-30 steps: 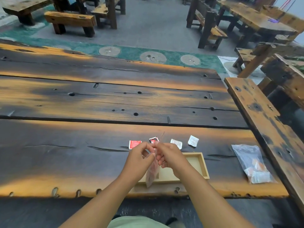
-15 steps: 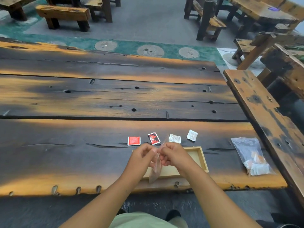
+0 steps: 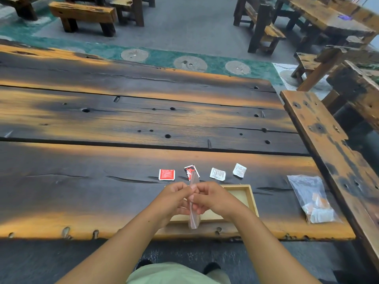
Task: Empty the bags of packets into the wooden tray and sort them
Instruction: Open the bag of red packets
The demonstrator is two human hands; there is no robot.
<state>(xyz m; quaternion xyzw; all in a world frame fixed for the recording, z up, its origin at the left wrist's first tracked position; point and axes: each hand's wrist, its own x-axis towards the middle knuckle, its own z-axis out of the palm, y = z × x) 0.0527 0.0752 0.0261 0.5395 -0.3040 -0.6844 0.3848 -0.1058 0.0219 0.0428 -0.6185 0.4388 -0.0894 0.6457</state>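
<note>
My left hand (image 3: 174, 198) and my right hand (image 3: 213, 198) both pinch a small clear plastic bag (image 3: 193, 217), held edge-on over the shallow wooden tray (image 3: 249, 196) near the table's front edge. The bag looks flat; I cannot tell what is inside. Beyond the tray lie a red packet (image 3: 166, 174), a red-and-black packet (image 3: 191, 171) and two white packets (image 3: 217, 174) (image 3: 239, 170) in a row on the table. A second clear bag (image 3: 312, 198) holding orange and white packets lies to the right.
The dark plank table (image 3: 123, 124) stretches far ahead and to the left. A wooden bench (image 3: 328, 136) runs along its right side. More benches and tables stand on the floor beyond.
Both hands stay together on the bag. The bag's lower end has swung slightly right, hanging straighter over the tray's front. The camera has tilted a little.
</note>
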